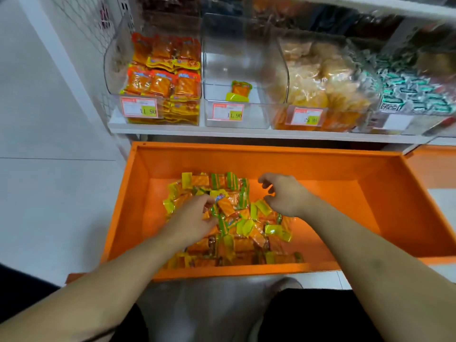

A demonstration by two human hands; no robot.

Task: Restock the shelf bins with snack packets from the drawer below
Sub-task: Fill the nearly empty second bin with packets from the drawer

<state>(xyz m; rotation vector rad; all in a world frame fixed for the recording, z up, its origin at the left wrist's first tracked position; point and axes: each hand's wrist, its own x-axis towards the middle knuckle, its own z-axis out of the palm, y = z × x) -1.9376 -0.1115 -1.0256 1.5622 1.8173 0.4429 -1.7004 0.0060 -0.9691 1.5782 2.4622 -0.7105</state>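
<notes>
I see pale grey floor tiles on my left, a white shelving upright with wire mesh, under even indoor light.

We face a shelf holding four bins in a row; the second from the left holds one packet. Below and before it, an open drawer holds a packet pile left of centre.

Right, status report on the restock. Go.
Left hand gripping packets in drawer; right hand open above pile. Middle bin holds one packet. Nothing blocking.
</notes>
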